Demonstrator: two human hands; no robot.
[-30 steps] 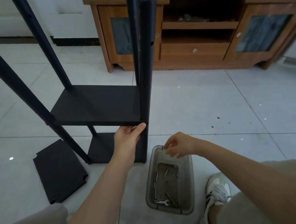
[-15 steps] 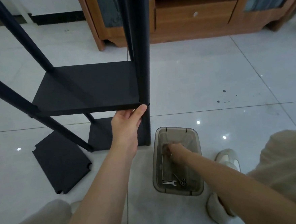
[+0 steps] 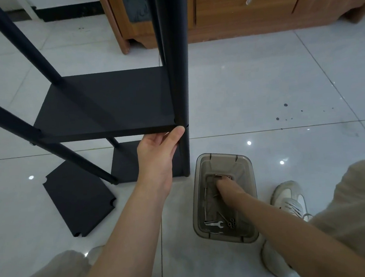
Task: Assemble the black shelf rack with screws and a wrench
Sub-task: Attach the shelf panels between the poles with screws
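Observation:
The black shelf rack stands on the floor with a mounted shelf board (image 3: 108, 104) between black poles. My left hand (image 3: 158, 150) supports that board from below at its near right corner, thumb against the front right pole (image 3: 178, 73). My right hand (image 3: 226, 188) reaches down into a clear plastic bin (image 3: 249, 198) that holds several screws and a small silver wrench (image 3: 214, 224); its fingertips are hidden among the screws, so what it holds is unclear. A lower shelf board (image 3: 125, 164) sits at the rack's base.
A loose black shelf board (image 3: 78, 199) lies flat on the tiles at the left. A wooden cabinet (image 3: 244, 10) stands behind the rack. My white shoe (image 3: 288, 198) rests right of the bin. The floor is glossy white tile.
My right hand dropped from above the bin's rim down into the bin among the screws. The view tilted downward. My left hand stayed under the shelf corner.

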